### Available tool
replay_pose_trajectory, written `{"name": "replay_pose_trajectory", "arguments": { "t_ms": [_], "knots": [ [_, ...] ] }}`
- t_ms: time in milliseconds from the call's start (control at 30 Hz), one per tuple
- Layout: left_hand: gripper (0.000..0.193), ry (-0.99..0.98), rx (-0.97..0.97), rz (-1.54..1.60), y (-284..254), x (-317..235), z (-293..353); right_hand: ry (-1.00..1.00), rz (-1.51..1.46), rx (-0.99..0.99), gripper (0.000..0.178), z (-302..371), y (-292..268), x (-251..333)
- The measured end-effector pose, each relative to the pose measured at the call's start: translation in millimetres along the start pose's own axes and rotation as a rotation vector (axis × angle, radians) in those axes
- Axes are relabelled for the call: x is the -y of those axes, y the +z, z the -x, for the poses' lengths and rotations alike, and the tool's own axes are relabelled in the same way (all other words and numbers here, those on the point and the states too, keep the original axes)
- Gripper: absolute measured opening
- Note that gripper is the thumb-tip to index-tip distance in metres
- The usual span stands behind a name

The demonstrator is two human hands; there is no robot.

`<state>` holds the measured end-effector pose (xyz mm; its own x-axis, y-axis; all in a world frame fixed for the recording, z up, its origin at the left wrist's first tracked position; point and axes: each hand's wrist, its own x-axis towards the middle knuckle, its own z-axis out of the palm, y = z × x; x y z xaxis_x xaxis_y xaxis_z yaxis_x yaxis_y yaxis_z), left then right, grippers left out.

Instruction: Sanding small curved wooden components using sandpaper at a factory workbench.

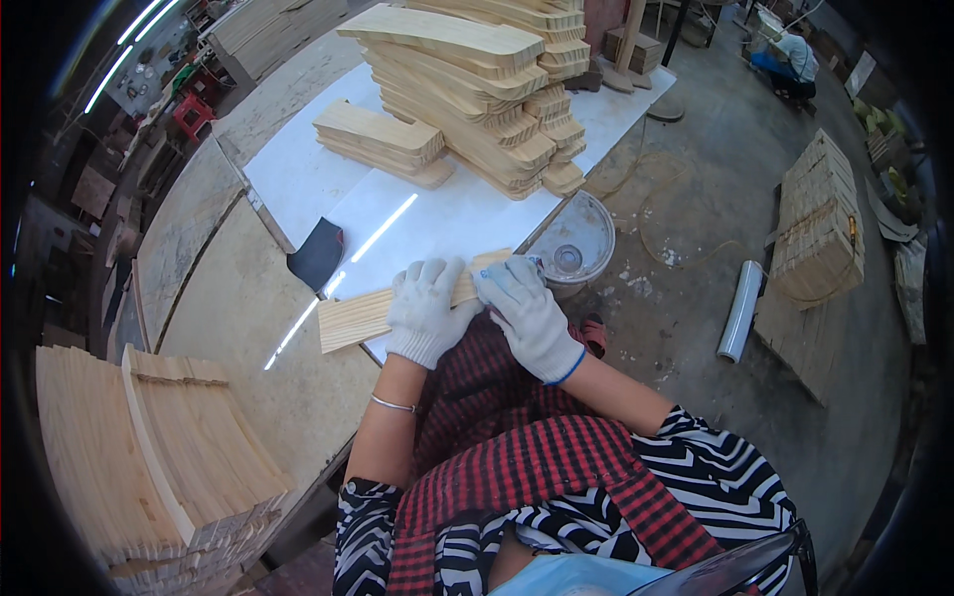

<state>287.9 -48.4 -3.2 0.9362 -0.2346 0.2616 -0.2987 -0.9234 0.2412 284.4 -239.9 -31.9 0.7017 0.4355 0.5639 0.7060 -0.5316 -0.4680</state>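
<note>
A pale wooden board (356, 320) lies slantwise across the near edge of the white-topped table. My left hand (429, 310), in a white knit glove, grips the board around its middle, fingers over its far side. My right hand (525, 310), gloved the same, is closed at the board's right end. A small bluish bit shows by its fingers, but what it holds is hidden. Left of the board, a dark curled sheet (317, 254) rests on the tabletop. Beyond my hands are a low stack of wooden pieces (378, 139) and a taller stack of shaped boards (467, 94).
A white bucket (581, 238) stands against the table's right edge. More boards (159, 447) are piled at the lower left. On the floor to the right are a strapped wood bundle (820, 219) and a plastic-wrapped roll (740, 311). A person (792, 60) crouches far off.
</note>
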Motion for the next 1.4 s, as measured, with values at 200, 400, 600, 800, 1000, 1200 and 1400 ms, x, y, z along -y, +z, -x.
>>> {"name": "replay_pose_trajectory", "arguments": {
  "t_ms": [200,400,600,800,1000,1200,1400],
  "knots": [
    [0.061,-0.032,0.008,-0.006,0.4,-2.5,-4.0,0.086,-0.056,-0.038,0.035,-44.1,9.2,-25.0],
    [0.062,0.076,0.057,-0.068,-14.6,-11.6,15.2,0.452,-0.437,-0.135,0.036,-39.0,-42.3,-44.9],
    [0.044,0.051,0.408,-0.005,-54.2,1.5,-14.1,0.560,-0.477,-0.064,0.039,-6.6,-39.4,-49.8],
    [0.061,0.011,0.078,-0.026,-37.6,8.7,-28.8,0.369,-0.363,-0.249,0.041,-6.5,-20.4,-47.4],
    [0.069,-0.020,0.107,-0.039,-9.2,3.3,-10.9,-0.003,-0.061,-0.043,0.040,-30.0,-2.6,-11.4],
    [0.068,-0.038,0.079,-0.024,-4.9,8.5,-7.4,-0.039,-0.110,0.044,0.041,-35.6,-4.0,-7.8],
    [0.070,-0.016,0.085,0.011,-7.9,3.4,-14.3,0.033,-0.094,0.013,0.041,-43.1,0.5,-15.6]
  ]
}}
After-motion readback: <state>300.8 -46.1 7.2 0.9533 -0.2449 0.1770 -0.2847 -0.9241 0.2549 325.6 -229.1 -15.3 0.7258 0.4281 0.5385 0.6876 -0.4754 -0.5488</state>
